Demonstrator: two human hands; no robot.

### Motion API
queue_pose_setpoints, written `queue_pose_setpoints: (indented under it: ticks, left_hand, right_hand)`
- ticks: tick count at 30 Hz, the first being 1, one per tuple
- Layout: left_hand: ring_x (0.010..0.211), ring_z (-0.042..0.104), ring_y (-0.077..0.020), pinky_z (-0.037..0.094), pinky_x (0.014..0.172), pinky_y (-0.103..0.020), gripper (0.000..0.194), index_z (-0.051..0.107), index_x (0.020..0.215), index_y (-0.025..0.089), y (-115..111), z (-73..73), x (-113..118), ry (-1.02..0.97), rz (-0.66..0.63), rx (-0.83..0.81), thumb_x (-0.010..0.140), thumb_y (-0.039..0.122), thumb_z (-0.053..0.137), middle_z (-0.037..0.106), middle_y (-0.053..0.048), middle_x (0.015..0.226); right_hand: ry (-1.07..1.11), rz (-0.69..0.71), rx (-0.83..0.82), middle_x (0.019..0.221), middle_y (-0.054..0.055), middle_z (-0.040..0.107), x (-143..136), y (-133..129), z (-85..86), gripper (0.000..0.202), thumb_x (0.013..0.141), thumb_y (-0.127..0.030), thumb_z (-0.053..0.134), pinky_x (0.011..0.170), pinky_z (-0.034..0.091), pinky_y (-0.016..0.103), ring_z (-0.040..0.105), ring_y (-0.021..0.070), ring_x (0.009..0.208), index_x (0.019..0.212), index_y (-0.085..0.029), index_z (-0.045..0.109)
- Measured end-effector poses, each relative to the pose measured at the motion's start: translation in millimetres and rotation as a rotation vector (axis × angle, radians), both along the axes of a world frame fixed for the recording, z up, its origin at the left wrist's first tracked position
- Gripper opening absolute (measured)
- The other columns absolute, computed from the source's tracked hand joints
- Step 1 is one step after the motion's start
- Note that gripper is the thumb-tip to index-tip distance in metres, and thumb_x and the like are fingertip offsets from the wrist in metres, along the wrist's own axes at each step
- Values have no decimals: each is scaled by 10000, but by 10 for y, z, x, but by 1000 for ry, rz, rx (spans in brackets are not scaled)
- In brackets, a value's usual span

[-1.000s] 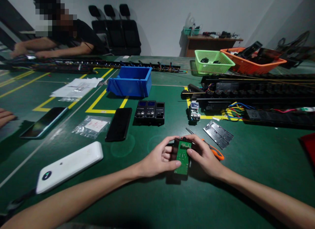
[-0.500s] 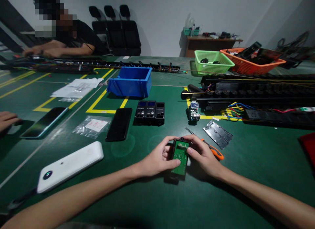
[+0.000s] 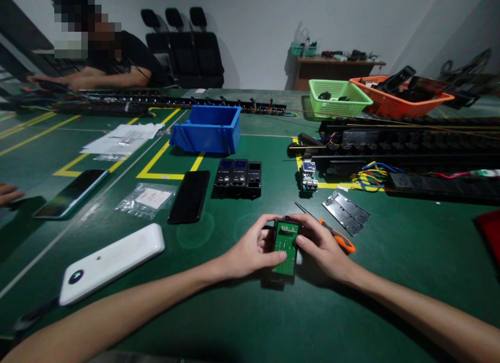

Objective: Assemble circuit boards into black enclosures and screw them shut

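Between my two hands is a green circuit board (image 3: 288,243) set in a black housing, held above the green table. My left hand (image 3: 255,251) grips its left side, the thumb lying across the board's face. On the right edge, my right hand (image 3: 320,243) is closed with its thumb near the upper part; its other fingers are partly hidden behind. Just beyond my right hand lies a screwdriver (image 3: 344,241) with an orange and black handle. A black cover panel (image 3: 346,213) rests near it. Farther off stand a small bare electronic module (image 3: 309,176) and a black module block (image 3: 237,178).
A black phone (image 3: 189,197), a plastic bag (image 3: 146,200) and a white device (image 3: 113,264) lie to the left. Behind are a blue bin (image 3: 209,131), a green basket (image 3: 339,100) and an orange basket (image 3: 402,108). Black rails with wires (image 3: 375,173) line the right. A co-worker (image 3: 117,66) sits opposite.
The circuit board has shifted very slightly between my hands, which stay in place. At the far left, another person's hand has drawn back to the left, away from the light-edged phone.
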State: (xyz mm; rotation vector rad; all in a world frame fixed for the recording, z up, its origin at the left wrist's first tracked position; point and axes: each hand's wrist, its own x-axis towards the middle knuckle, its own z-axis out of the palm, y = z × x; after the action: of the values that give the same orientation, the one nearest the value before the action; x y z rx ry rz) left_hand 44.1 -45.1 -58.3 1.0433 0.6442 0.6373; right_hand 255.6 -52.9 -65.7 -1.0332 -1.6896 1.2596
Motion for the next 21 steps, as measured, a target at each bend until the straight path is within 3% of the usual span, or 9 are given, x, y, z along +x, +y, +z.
queue_pose_setpoints:
  ticks: [5,11,21]
  left_hand:
    - [1093,634,-243,494,956,-424,671,354,1300,226,26,-29,0,-59,23,18,765,196,757,600,-120,1216]
    - [1106,627,-243,501,951,-409,695,352,1305,223,24,-69,5,-31,61,30,750,201,770,627,-107,1161]
    - [1077,639,-242,514,924,-399,642,364,1282,219,-4,-33,26,3,79,46,771,212,752,627,-96,1123]
  right_hand:
    - [-15,35,1,1064,61,609,-4,-6,12,431,922,-364,567,916,500,382,627,194,887,1319,-239,455]
    - [-83,51,77,1150,82,589,-4,1,-2,526,889,-332,616,916,491,380,583,221,1026,1360,-227,408]
    - [-101,24,99,1146,68,593,-38,-1,-40,512,876,-278,622,885,491,358,576,234,1078,1341,-256,409]
